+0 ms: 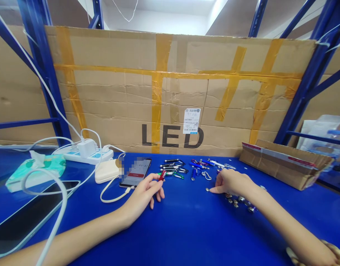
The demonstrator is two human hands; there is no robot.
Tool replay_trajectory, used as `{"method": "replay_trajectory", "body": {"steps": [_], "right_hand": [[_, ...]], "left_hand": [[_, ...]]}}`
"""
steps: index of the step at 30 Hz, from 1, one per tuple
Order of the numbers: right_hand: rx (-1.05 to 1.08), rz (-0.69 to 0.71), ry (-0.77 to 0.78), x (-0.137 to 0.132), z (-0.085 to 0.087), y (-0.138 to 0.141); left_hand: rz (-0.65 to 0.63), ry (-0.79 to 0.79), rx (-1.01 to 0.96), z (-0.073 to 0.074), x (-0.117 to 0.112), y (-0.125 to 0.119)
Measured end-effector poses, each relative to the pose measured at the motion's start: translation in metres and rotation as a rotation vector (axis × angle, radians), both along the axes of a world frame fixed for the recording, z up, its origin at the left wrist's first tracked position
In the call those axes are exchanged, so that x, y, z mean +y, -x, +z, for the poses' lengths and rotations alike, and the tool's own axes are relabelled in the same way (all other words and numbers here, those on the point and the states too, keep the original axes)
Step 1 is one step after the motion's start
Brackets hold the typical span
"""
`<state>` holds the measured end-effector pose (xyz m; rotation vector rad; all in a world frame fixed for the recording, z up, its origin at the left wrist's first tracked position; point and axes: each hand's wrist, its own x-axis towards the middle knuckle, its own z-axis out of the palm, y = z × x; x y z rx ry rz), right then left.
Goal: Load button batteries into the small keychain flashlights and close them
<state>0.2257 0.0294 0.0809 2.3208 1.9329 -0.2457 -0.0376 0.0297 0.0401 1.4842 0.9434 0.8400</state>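
Note:
My left hand [144, 194] is closed on a red mini flashlight [162, 176], a short tube held upright between thumb and fingers. On the table to the right, my right hand [233, 183] reaches down with one finger stretched toward a small silver button cell [207, 189], its tip at the disc's edge. The other fingers of that hand are bent and partly hidden. Beneath and behind it lie several small metal caps [235, 203]. Between the hands, farther back, are black mini flashlights [172, 167] with carabiner clips, a green one [178, 176] and several blue ones [193, 173].
A lit phone [136, 171] lies behind my left hand, its white cable [109, 200] running to a cream power bank [105, 171]. Farther left are a tissue pack [37, 170], a power strip [86, 157] and another phone [31, 214]. An open cardboard box [283, 164] stands at right.

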Motion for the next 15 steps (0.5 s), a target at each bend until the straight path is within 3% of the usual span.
{"method": "replay_trajectory", "body": {"steps": [10, 15], "right_hand": [[0.204, 0.142, -0.041, 0.011, -0.023, -0.014], [0.204, 0.163, -0.080, 0.012, -0.024, -0.011]], "left_hand": [[-0.007, -0.007, 0.016, 0.001, 0.000, 0.000], [-0.010, -0.004, 0.016, 0.001, 0.000, 0.000]]}}
